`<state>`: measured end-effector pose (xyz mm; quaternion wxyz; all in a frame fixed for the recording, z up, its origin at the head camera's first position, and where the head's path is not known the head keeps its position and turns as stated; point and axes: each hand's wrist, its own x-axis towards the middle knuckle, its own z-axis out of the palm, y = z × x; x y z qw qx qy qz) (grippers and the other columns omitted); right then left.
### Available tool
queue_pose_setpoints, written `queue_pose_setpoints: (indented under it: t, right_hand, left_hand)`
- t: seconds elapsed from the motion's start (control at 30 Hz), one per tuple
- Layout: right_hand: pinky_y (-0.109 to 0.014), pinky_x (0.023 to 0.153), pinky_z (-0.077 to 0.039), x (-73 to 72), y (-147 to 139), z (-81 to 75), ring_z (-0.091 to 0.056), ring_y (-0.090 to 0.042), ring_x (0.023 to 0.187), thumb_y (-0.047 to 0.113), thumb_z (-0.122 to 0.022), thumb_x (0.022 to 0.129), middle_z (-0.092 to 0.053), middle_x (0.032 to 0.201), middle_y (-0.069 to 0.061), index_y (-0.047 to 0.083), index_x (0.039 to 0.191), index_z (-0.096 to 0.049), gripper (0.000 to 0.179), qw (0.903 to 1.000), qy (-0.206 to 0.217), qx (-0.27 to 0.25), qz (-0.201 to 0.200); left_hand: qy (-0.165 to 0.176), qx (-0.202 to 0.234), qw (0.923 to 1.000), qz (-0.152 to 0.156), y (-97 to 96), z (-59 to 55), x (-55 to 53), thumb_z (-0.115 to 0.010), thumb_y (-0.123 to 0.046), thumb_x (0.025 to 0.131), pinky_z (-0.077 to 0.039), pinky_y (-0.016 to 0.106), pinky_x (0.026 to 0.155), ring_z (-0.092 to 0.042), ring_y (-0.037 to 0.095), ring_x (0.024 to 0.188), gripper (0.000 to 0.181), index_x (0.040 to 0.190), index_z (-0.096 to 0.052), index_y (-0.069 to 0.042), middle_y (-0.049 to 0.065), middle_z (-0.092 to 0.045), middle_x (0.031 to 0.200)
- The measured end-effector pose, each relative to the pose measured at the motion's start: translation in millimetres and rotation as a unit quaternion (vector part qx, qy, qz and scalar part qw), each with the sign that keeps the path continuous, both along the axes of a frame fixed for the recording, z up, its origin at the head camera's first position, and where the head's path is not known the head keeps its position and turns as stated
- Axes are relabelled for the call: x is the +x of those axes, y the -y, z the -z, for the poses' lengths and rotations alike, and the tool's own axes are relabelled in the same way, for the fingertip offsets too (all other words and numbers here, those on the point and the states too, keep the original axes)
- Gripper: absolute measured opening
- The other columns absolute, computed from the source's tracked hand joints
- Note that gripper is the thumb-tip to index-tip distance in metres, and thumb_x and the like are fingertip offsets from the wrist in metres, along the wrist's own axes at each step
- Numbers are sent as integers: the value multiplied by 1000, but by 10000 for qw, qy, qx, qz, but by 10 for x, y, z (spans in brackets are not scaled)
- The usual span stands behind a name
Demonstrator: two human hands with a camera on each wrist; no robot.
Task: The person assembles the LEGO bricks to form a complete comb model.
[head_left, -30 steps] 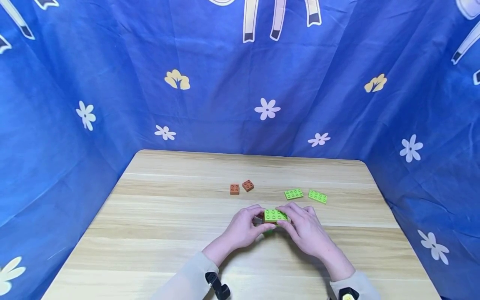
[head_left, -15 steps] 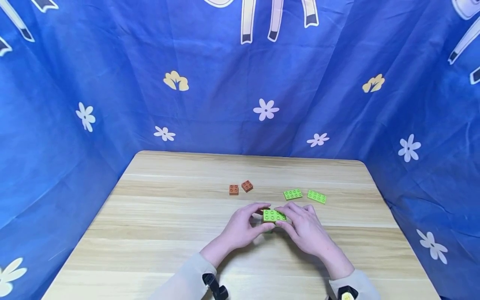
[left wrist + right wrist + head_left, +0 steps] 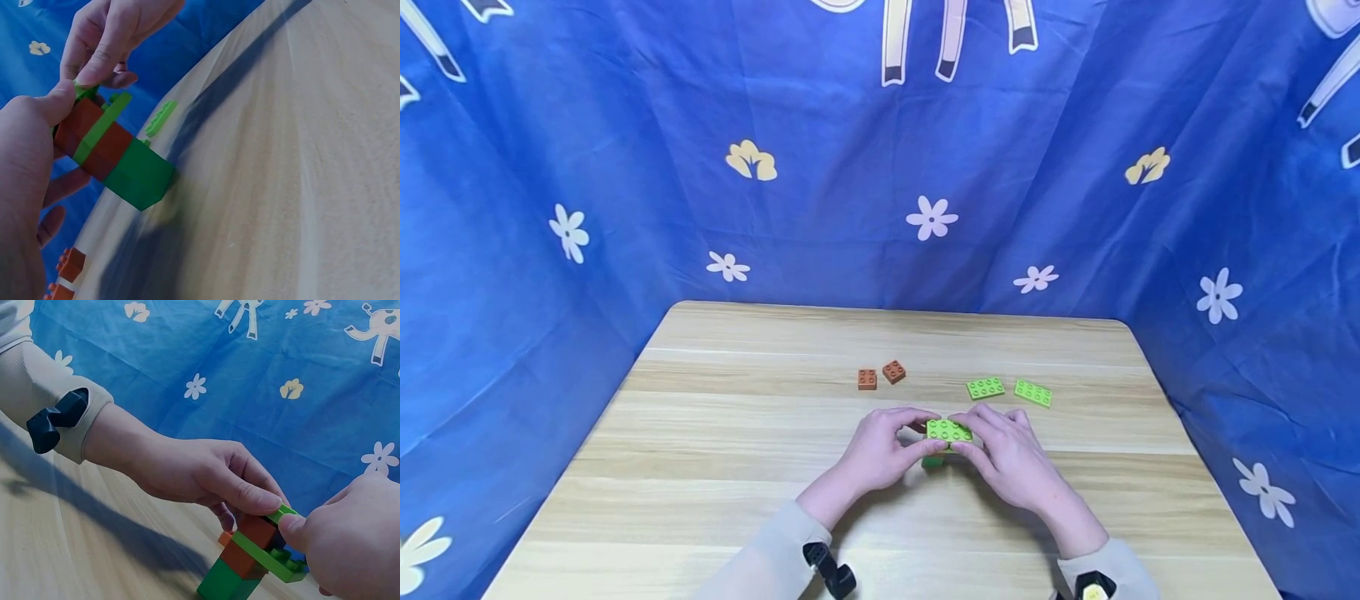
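Both hands hold a small stack of toy building bricks above the front middle of the wooden table. The stack has a dark green block (image 3: 140, 175) at its foot, with reddish-brown bricks (image 3: 115, 150) and a light green plate (image 3: 103, 128) between them higher up. On top lies a second light green plate (image 3: 949, 430). My left hand (image 3: 877, 454) pinches the upper part of the stack from the left, thumb at the near side. From the right, my right hand (image 3: 1011, 458) pinches the top plate. Its far fingertips are partly hidden.
Two reddish-brown bricks, one left (image 3: 867, 380) and one right (image 3: 893, 372), lie behind the hands. Farther right lie two light green plates, one nearer the middle (image 3: 986, 388) and another (image 3: 1033, 393) beside it. Blue curtain (image 3: 850, 167) surrounds the wooden table (image 3: 737, 433).
My left fingers have shifted from lower on the stack's left side to near its top, and more of the dark green block shows below. The right hand has barely moved.
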<state>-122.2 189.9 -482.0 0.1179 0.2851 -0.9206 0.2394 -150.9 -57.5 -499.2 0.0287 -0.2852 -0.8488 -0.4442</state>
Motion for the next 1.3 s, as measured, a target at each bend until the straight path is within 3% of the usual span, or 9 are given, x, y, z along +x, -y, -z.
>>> queue_pose_setpoints:
  t: [0.43,0.67,0.97,1.3]
  right_hand:
    - [-37,86,-34,4,3,11,-51,-1,80,36,-70,103,-64,116,17,20,131,-71,32,9999,-61,-115,-37]
    - [-37,87,-34,6,8,15,-49,0,81,40,-69,104,-63,116,20,22,132,-71,34,9998,85,-152,13]
    - [-37,86,-34,32,8,64,-49,1,78,38,-72,102,-63,112,20,20,129,-73,32,9997,1,-240,29]
    - [-35,84,-33,5,-9,63,-47,2,76,38,-71,102,-62,113,21,20,131,-72,34,9995,36,-318,14]
  left_hand:
    - [341,-84,9994,-23,0,-25,-10,-78,-54,93,-58,35,78,-73,17,96,42,124,-77,-25,-12,-77,106]
    - [556,-24,9984,-76,-5,-12,-16,-80,-53,92,-59,41,82,-70,14,101,39,122,-78,-28,-17,-75,105]
    - [604,-98,9981,-73,-16,-25,6,-80,-54,91,-56,37,82,-70,14,101,36,119,-79,-30,-20,-74,102]
    - [632,97,9979,-68,-46,15,-37,-82,-50,91,-57,43,85,-70,12,99,32,117,-78,-30,-20,-74,101]
